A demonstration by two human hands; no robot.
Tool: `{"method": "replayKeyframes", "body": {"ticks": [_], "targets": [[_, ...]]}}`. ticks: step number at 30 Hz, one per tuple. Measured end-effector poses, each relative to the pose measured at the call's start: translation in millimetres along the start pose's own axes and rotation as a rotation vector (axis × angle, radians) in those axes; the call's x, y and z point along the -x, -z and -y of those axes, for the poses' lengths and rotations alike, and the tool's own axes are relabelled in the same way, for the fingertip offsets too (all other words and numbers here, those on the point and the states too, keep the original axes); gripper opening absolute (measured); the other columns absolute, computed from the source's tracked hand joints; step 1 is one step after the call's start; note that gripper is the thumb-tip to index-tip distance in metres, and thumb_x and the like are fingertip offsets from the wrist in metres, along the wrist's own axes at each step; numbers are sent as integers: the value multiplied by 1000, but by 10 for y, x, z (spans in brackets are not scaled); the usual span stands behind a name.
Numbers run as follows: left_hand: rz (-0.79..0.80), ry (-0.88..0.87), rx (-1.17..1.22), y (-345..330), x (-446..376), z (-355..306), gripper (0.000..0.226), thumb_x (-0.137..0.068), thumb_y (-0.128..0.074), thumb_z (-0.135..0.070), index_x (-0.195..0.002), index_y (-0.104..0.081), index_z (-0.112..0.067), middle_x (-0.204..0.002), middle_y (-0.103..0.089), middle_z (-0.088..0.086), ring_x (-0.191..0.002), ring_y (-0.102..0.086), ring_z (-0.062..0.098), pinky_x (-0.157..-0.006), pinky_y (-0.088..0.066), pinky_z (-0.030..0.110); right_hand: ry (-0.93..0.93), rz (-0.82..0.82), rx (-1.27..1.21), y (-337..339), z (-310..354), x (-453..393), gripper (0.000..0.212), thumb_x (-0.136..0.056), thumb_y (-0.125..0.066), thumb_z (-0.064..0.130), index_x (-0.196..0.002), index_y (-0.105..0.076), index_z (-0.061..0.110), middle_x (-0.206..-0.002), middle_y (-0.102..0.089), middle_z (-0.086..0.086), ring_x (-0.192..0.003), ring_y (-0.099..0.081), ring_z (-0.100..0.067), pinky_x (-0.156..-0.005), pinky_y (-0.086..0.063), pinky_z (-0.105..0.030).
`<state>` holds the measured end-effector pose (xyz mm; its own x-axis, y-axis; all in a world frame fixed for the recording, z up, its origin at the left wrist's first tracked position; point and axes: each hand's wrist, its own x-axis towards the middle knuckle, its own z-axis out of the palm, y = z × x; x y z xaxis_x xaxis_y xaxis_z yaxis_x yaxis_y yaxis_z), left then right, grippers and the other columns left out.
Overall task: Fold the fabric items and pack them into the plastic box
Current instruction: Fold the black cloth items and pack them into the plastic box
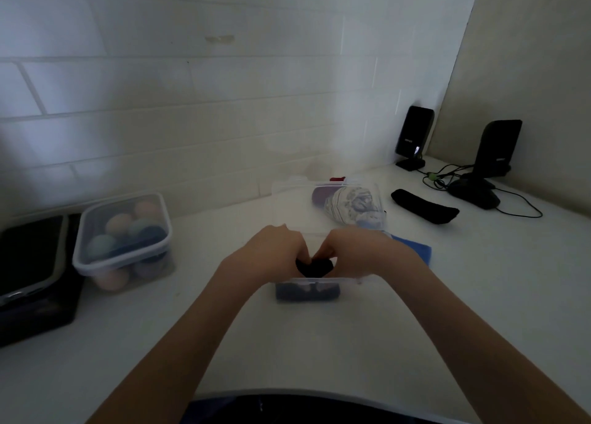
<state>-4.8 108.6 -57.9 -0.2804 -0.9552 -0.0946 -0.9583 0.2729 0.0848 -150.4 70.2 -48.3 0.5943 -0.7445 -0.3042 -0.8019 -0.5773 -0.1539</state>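
Nearest, the counter runs bare and white from its front edge up to the hands, with open surface on both sides of the forearms. Just beyond that bare stretch stands the clear plastic box, near the middle of the counter; through its front wall a dark blue folded cloth shows, lying on the bottom. The left hand and right hand meet over the box's near rim, fingers curled shut and pinching a small black cloth between them, bunched into a dark lump just above the rim. A blue cloth lies flat just right of the right wrist. Farther back in the box, a patterned pale bundle and a maroon piece sit against the far wall. Toward the left edge stands a lidded tub of coloured balls, beside a black case. Toward the right rear corner lie a black pouch, two speakers and trailing cables, near the tiled wall.
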Motion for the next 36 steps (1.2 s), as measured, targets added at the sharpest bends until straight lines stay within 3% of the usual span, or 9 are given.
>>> {"method": "replayKeyframes", "body": {"ticks": [3,7,11,15,19,24,27,30,36], "targets": [[-13,40,23,22,-4,-48,31,-85,-53,-40,-90,-74,-19,-72,-64,5,-74,-57,26,-73,-45,32,17,-20,68,-16,3,-33,42,-84,-47,46,-114,-67,23,-112,-70,-3,-97,-67,-22,-86,-55,-36],[-39,21,65,-18,17,5,31,-85,-53,-43,-68,-65,-20,-49,-45,-5,-58,-41,19,-91,-43,32,69,-81,-27,-56,-96,-16,34,-85,-60,32,-117,-62,24,-117,-68,3,-105,-63,-16,-91,-53,-37],[-98,10,215,-16,54,85,21,-80,-65,-41,-89,-75,-25,-53,-55,-9,-51,-43,10,-60,-39,27,64,-170,-420,-133,-249,100,32,-85,-64,33,-117,-62,26,-110,-68,10,-87,-63,-2,-57,-58,-26],[-345,45,343,-8,99,103,26,-85,-63,-26,-108,-70,-15,-100,-72,3,-85,-63,13,-78,-42,19,114,-385,-538,-126,-392,172,17,-92,-54,21,-101,-68,25,-93,-71,12,-66,-70,-12,-55,-57,-29],[-553,18,451,-87,87,131,18,-87,-60,-15,-100,-72,-13,-98,-74,3,-86,-65,13,-87,-51,27,96,-733,-799,-6,-591,272,23,-92,-51,5,-90,-67,22,-78,-71,-4,-41,-56,-4,-47,-47,-18],[-690,70,576,-226,27,50,17,-86,-59,-8,-96,-71,-13,-90,-74,1,-80,-65,9,-73,-40,-1,-227,-1105,-711,-18,-1084,208,26,-94,-42,7,-104,-64,16,-85,-68,-7,-60,-54,-20,-51,-43,-16],[-726,70,627,-258,-16,-9,18,-85,-58,-5,-96,-70,-14,-86,-74,1,-80,-67,10,-72,-40,-2,-410,-1048,-445,-130,-1434,48,33,-93,-43,9,-123,-56,13,-121,-62,-14,-102,-60,-30,-86,-50,-39],[-732,59,653,-267,-72,-47,16,-85,-59,-5,-94,-70,-13,-86,-73,1,-79,-68,9,-71,-43,-1,-608,-746,-302,-269,-1675,-128,46,-93,-43,15,-139,-36,14,-141,-44,-15,-128,-41,-34,-101,-37,-49],[-752,22,644,-272,-178,-76,12,-85,-61,-9,-90,-71,-15,-85,-74,0,-77,-67,7,-73,-49,8,-768,-635,-162,-364,-1822,-248,38,-92,-48,31,-125,-46,11,-123,-51,-16,-114,-44,-35,-90,-39,-45]]}}
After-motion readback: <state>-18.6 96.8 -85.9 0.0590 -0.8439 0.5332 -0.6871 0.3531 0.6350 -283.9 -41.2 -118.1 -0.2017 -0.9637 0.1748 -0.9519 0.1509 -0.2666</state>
